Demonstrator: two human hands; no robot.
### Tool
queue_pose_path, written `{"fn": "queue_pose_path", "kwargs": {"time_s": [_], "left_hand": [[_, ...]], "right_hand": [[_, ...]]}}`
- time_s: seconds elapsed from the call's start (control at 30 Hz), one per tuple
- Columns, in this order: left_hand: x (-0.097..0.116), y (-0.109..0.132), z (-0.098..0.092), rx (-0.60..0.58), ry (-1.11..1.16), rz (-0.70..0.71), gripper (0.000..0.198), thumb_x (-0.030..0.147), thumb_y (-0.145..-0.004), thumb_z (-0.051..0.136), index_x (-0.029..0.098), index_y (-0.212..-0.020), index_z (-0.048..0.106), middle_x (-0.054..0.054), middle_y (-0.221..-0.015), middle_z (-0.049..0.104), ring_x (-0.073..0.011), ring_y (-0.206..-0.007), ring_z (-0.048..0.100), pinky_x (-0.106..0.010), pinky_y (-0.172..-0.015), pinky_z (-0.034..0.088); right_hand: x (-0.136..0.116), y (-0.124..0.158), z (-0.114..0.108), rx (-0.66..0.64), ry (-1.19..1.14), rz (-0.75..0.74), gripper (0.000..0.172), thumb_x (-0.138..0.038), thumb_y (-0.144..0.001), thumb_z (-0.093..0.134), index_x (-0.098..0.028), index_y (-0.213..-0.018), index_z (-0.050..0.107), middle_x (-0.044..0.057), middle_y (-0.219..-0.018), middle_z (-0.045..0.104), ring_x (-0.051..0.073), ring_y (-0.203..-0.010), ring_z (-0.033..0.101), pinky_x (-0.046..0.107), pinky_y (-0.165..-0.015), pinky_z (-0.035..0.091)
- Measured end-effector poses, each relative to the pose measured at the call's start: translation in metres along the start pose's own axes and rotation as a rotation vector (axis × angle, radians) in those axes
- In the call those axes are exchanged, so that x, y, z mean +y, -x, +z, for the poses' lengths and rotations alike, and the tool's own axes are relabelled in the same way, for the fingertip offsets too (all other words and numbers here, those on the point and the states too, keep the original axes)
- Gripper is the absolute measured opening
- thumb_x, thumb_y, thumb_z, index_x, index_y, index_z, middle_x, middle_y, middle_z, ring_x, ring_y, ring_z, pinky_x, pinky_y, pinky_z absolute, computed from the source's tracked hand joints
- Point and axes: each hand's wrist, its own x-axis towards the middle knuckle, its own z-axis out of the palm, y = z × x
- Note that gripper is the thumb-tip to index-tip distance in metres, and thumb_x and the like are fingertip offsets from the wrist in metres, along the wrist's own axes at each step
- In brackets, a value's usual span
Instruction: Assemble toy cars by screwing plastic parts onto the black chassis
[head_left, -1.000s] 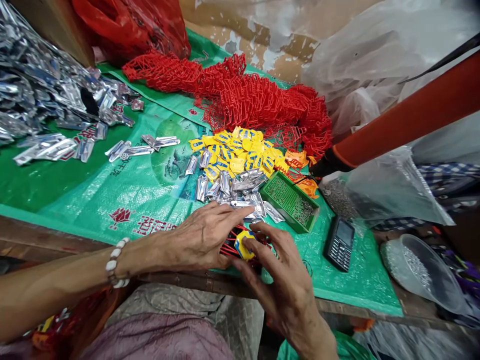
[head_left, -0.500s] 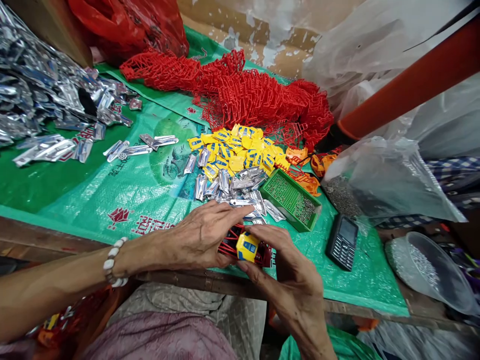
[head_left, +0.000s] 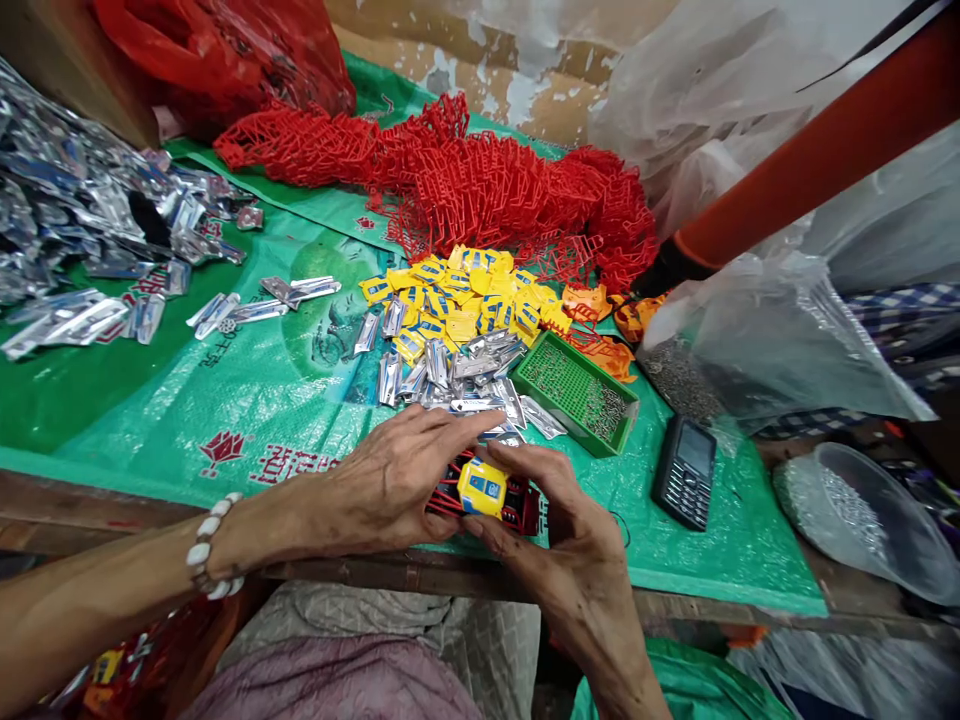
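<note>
A small toy car [head_left: 482, 487] with a red frame and a yellow-and-blue top piece is held between both hands near the table's front edge. My left hand [head_left: 390, 480] is closed around its left end, fingers stretched over the far side. My right hand [head_left: 564, 520] grips it from the right, thumb in front and fingers behind, beside the yellow piece. Just beyond the hands lie silver-and-blue pieces [head_left: 486, 362] and a heap of yellow pieces [head_left: 457, 300]. To the right stands a green basket [head_left: 541, 398] with small screws in it.
Red lattice frames [head_left: 465, 195] are piled at the back. Many silver pieces [head_left: 67, 210] lie at left, below a red bag [head_left: 240, 60]. At right are a keypad phone [head_left: 684, 472], a clear bag [head_left: 787, 340], a plastic tub [head_left: 885, 500] and a slanting orange pole [head_left: 810, 150].
The right fingers have drawn back slightly from the yellow top, so more of it and the red frame shows. Both hands still hold the toy car. The view has shifted a little.
</note>
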Motion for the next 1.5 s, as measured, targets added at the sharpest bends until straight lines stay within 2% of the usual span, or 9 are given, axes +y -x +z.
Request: {"fn": "queue_pose_path", "kwargs": {"time_s": [0.17, 0.37, 0.53, 0.63, 0.73, 0.83, 0.97, 1.13, 1.5], "left_hand": [[0.0, -0.003, -0.005, -0.046, -0.015, 0.114, 0.026, 0.018, -0.095, 0.052, 0.023, -0.12, 0.057, -0.008, -0.107, 0.064, -0.0239, -0.1, 0.06, -0.039, -0.09, 0.047], [-0.006, -0.001, 0.001, -0.018, -0.043, 0.165, 0.025, 0.018, -0.094, 0.058, 0.024, -0.117, 0.063, -0.01, -0.107, 0.064, -0.0237, -0.097, 0.058, -0.038, -0.084, 0.047], [-0.005, 0.003, 0.002, -0.009, -0.044, 0.158, 0.031, 0.016, -0.093, 0.06, 0.023, -0.123, 0.057, -0.011, -0.113, 0.063, -0.0252, -0.1, 0.058, -0.04, -0.084, 0.049], [-0.005, 0.002, 0.003, 0.026, -0.06, 0.179, 0.026, 0.019, -0.095, 0.057, 0.021, -0.121, 0.057, -0.011, -0.111, 0.064, -0.0245, -0.096, 0.059, -0.038, -0.081, 0.05], [-0.006, 0.001, 0.007, 0.054, -0.068, 0.197, 0.025, 0.022, -0.098, 0.055, 0.02, -0.123, 0.057, -0.012, -0.112, 0.064, -0.0245, -0.097, 0.059, -0.037, -0.081, 0.051], [-0.007, -0.003, 0.013, 0.065, -0.053, 0.197, 0.028, 0.024, -0.1, 0.052, 0.021, -0.128, 0.055, -0.012, -0.114, 0.063, -0.0255, -0.101, 0.058, -0.039, -0.084, 0.05], [-0.007, -0.01, 0.018, 0.011, -0.037, 0.203, 0.028, 0.024, -0.099, 0.053, 0.022, -0.127, 0.055, -0.01, -0.11, 0.063, -0.025, -0.095, 0.058, -0.037, -0.079, 0.05], [-0.009, -0.014, 0.026, 0.034, -0.02, 0.204, 0.032, 0.023, -0.097, 0.054, 0.022, -0.129, 0.055, -0.011, -0.113, 0.061, -0.0262, -0.098, 0.056, -0.041, -0.083, 0.048], [-0.008, -0.02, 0.035, 0.111, -0.058, 0.233, 0.033, 0.017, -0.088, 0.062, 0.02, -0.121, 0.057, -0.011, -0.104, 0.063, -0.0254, -0.088, 0.056, -0.038, -0.074, 0.048]], "right_hand": [[0.007, 0.002, 0.004, -0.043, -0.065, 0.198, 0.068, -0.031, -0.07, 0.086, -0.029, -0.133, 0.06, 0.008, -0.117, 0.073, 0.028, -0.113, 0.066, 0.048, -0.097, 0.055], [0.008, 0.006, -0.004, -0.012, -0.149, 0.167, 0.075, -0.03, -0.074, 0.083, -0.027, -0.142, 0.051, 0.008, -0.121, 0.072, 0.025, -0.115, 0.067, 0.045, -0.097, 0.056], [0.001, -0.023, -0.06, 0.455, 0.012, 0.196, 0.028, -0.037, -0.081, 0.076, -0.026, -0.107, 0.071, 0.003, -0.097, 0.076, 0.019, -0.089, 0.073, 0.038, -0.085, 0.059], [-0.003, -0.069, -0.092, 0.75, 0.066, 0.003, 0.04, -0.041, -0.073, 0.08, -0.024, -0.106, 0.066, 0.002, -0.095, 0.07, 0.019, -0.089, 0.069, 0.039, -0.084, 0.057], [-0.006, -0.125, -0.107, 0.636, -0.064, -0.186, 0.073, -0.046, -0.056, 0.088, -0.03, -0.119, 0.055, 0.003, -0.111, 0.067, 0.024, -0.104, 0.065, 0.045, -0.096, 0.052], [-0.011, -0.171, -0.104, 0.297, -0.318, -0.292, 0.061, -0.05, -0.066, 0.081, -0.03, -0.116, 0.054, 0.001, -0.11, 0.068, 0.023, -0.106, 0.066, 0.044, -0.097, 0.054], [-0.015, -0.199, -0.096, 0.282, -0.347, -0.269, 0.047, -0.053, -0.057, 0.086, -0.033, -0.09, 0.059, -0.003, -0.094, 0.067, 0.022, -0.085, 0.063, 0.042, -0.08, 0.058], [-0.013, -0.185, -0.101, 0.374, -0.439, -0.285, 0.052, -0.034, -0.053, 0.092, -0.025, -0.095, 0.064, -0.005, -0.086, 0.064, 0.013, -0.07, 0.058, 0.029, -0.063, 0.053], [0.012, -0.13, -0.086, 0.537, -0.413, -0.208, 0.05, -0.038, -0.07, 0.084, -0.021, -0.112, 0.062, -0.008, -0.063, 0.064, 0.015, -0.047, 0.064, 0.027, -0.044, 0.051]]}}
